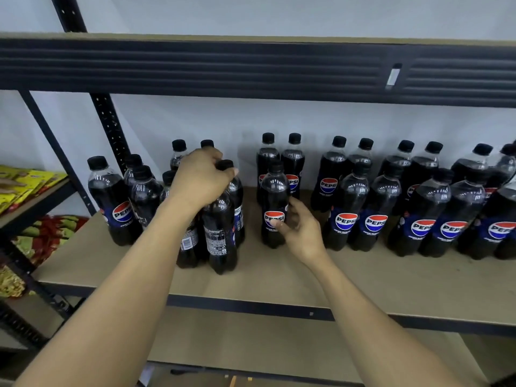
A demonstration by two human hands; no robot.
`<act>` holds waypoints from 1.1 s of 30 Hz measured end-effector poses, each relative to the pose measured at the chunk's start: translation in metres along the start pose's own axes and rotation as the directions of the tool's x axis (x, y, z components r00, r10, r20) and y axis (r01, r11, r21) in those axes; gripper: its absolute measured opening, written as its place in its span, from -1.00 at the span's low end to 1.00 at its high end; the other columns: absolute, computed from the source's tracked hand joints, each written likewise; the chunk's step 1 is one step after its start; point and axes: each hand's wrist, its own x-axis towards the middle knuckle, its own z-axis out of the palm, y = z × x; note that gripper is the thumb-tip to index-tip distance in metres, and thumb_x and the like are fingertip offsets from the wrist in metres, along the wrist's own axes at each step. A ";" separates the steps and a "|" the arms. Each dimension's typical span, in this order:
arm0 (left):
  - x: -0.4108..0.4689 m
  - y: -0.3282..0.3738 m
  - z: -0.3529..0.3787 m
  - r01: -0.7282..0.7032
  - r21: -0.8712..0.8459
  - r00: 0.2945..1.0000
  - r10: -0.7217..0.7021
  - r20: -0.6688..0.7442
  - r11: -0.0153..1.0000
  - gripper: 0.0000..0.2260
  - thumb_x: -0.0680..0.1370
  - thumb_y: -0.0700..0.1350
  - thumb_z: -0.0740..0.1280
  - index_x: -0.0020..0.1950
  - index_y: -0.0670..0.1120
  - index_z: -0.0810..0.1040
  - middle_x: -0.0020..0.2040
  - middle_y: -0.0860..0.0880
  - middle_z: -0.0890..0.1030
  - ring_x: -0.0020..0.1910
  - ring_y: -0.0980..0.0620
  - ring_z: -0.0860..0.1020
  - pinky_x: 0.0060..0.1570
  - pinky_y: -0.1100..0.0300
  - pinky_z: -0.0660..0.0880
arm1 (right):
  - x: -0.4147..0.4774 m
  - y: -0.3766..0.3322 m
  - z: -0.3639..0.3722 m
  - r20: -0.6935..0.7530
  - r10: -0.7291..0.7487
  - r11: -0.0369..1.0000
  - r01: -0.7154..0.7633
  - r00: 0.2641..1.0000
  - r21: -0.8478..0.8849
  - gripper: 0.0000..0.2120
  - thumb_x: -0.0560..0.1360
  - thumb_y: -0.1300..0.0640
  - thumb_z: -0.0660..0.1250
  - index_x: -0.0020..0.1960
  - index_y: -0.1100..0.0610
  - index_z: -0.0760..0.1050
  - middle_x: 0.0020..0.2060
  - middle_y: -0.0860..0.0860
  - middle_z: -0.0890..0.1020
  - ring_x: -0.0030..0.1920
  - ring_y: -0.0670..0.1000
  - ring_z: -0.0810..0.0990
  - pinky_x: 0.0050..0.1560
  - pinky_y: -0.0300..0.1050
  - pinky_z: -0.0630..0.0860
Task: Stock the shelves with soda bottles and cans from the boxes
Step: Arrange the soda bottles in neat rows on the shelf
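Fingers (pixel 293 203) of the right hand (pixel 303 230) are curled round the right side of a lone bottle (pixel 275 196), and the thumb is pressed on its red and blue label. This bottle stands upright on the shelf (pixel 279 277), in the gap between two groups of bottles.

Nearest to the camera, a lower shelf board (pixel 251 342) is seen under both forearms.

On the left, the left hand (pixel 199 181) is closed from above over the neck of a front bottle (pixel 220 238), with its fingers bent tightly beside the black cap. The back of this bottle's label is turned to the camera. A neighbour bottle (pixel 187 243) with a barcode is touching it on the left.

Further left, a cluster of bottles (pixel 111 202) is placed near the black post (pixel 111 127). To the right, rows of bottles (pixel 377 216) are arranged with the labels to the front. Two back bottles (pixel 293 163) are standing just behind the lone bottle.

Behind everything a white wall (pixel 279 115) is seen, and above it a dark upper shelf beam (pixel 223 68). At the far left, colourful packets (pixel 28 185) are lying on a neighbouring rack.
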 end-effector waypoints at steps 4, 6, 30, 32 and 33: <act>0.023 0.018 -0.007 0.032 0.281 0.974 -0.093 0.208 0.959 -0.66 0.48 0.08 0.50 0.07 -0.16 0.65 0.00 -0.08 0.66 -0.02 -0.07 0.60 0.05 0.06 0.57 | -0.014 0.005 -0.016 -0.034 0.002 1.000 -0.002 0.999 -0.004 -0.32 0.45 0.13 0.56 0.50 0.06 0.38 0.24 0.01 0.61 0.21 -0.10 0.60 0.32 -0.09 0.53; 0.030 0.025 -0.008 0.016 0.319 0.972 -0.089 0.216 0.948 -0.69 0.46 0.03 0.54 0.04 -0.17 0.67 -0.03 -0.10 0.67 -0.04 -0.08 0.61 0.01 0.07 0.59 | -0.019 0.009 -0.020 -0.064 0.015 1.000 -0.016 0.998 -0.008 -0.32 0.46 0.13 0.55 0.51 0.05 0.37 0.27 0.01 0.58 0.23 -0.10 0.58 0.33 -0.07 0.52; -0.031 0.029 0.091 -0.225 -0.211 0.963 0.185 -0.195 0.951 -0.52 0.60 -0.29 0.32 0.50 -0.02 0.39 0.29 -0.01 0.58 0.16 0.12 0.58 0.23 0.35 0.47 | -0.034 0.040 -0.027 -0.087 0.111 0.994 -0.109 0.990 0.023 -0.34 0.49 0.04 0.52 0.52 -0.07 0.34 0.28 -0.15 0.60 0.30 -0.12 0.54 0.35 -0.05 0.50; -0.042 0.027 0.102 -0.170 -0.298 0.971 0.108 -0.216 0.939 -0.43 0.62 -0.27 0.31 0.59 -0.01 0.22 0.35 -0.01 0.55 0.19 0.15 0.55 0.17 0.50 0.37 | -0.035 0.039 -0.027 -0.084 0.110 0.994 -0.109 0.990 0.021 -0.33 0.49 0.04 0.52 0.52 -0.06 0.33 0.28 -0.15 0.59 0.31 -0.12 0.53 0.36 -0.05 0.49; -0.047 0.026 0.108 -0.156 -0.321 0.971 0.086 -0.223 0.934 -0.39 0.62 -0.25 0.31 0.61 0.01 0.16 0.40 -0.02 0.52 0.28 0.12 0.52 0.23 0.45 0.36 | -0.035 0.039 -0.027 -0.080 0.109 0.994 -0.108 0.991 0.022 -0.32 0.49 0.05 0.52 0.53 -0.06 0.33 0.28 -0.16 0.58 0.31 -0.12 0.52 0.37 -0.07 0.48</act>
